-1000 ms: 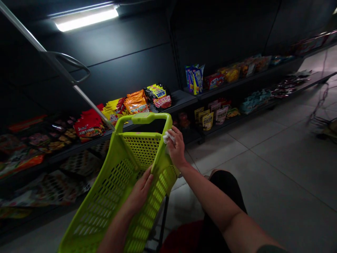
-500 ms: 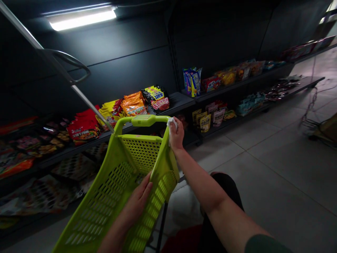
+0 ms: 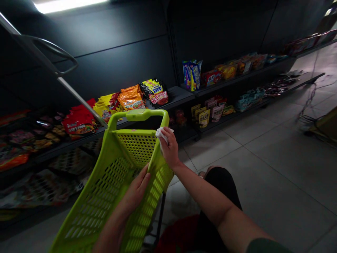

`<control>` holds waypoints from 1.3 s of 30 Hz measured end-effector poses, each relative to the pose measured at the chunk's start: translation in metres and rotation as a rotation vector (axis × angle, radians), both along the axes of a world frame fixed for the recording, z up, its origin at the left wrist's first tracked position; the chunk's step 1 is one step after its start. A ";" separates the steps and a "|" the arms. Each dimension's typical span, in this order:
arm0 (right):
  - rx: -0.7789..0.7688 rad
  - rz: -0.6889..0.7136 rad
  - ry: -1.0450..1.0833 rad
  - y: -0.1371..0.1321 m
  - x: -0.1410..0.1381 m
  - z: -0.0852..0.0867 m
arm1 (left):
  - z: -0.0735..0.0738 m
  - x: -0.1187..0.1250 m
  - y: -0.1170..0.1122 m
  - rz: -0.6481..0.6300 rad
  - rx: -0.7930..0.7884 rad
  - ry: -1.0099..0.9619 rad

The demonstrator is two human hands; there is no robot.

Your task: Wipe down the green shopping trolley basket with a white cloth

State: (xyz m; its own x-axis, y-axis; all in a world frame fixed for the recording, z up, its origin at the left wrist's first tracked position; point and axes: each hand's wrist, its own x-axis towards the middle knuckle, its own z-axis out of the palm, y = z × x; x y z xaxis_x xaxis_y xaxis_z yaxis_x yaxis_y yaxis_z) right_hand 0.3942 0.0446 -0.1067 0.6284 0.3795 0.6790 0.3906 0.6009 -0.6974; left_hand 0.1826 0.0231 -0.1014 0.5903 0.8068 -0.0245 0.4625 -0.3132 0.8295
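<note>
A lime-green plastic shopping cart [image 3: 103,154] with slotted walls stands tilted in front of me. On its right side, my left hand [image 3: 137,188] is closed over the top rim, the thumb on the inner side and the other fingers partly hidden. Higher along that rim, just below the handle's corner, my right hand [image 3: 170,149] presses a crumpled white cloth [image 3: 161,134] against the green plastic. The cart's handle [image 3: 137,114] arches above a perforated back flap [image 3: 138,144].
Dark shelves [image 3: 181,95] run behind the cart, bearing red snack packs [image 3: 80,121], orange packs [image 3: 131,98] and yellow pouches [image 3: 204,117]. A metal pole [image 3: 79,98] slants at the left. Grey floor tiles [image 3: 268,168] and a cable [image 3: 306,105] lie to the right.
My right hand with the white cloth has slid from the handle's corner down along the rim towards me. My left hand keeps its hold, and the view has shifted slightly.
</note>
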 end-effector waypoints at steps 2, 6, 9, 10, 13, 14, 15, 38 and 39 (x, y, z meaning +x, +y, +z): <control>-0.037 0.033 -0.024 -0.002 0.001 -0.027 | 0.001 0.001 0.000 -0.008 0.002 -0.006; -0.246 0.030 0.127 -0.018 0.003 -0.110 | 0.002 0.005 0.004 -0.001 0.022 -0.015; -0.463 -0.015 0.271 -0.018 0.008 -0.137 | 0.001 0.007 0.008 0.032 0.029 -0.016; -0.502 -0.028 0.297 -0.014 0.008 -0.133 | 0.001 0.008 0.010 0.043 0.024 -0.020; -0.438 -0.023 0.257 0.002 0.005 -0.102 | 0.000 0.009 0.012 0.060 0.007 -0.050; -0.381 -0.014 0.220 0.007 0.002 -0.092 | -0.001 0.009 0.013 0.067 0.006 -0.064; -0.323 -0.005 0.182 0.010 0.000 -0.086 | -0.001 0.009 0.013 0.073 0.005 -0.075; -0.457 0.484 0.076 -0.090 -0.087 -0.088 | -0.005 -0.037 -0.041 0.167 -0.022 0.032; -0.457 0.468 0.078 -0.082 -0.081 -0.085 | -0.006 -0.038 -0.041 0.184 -0.016 0.018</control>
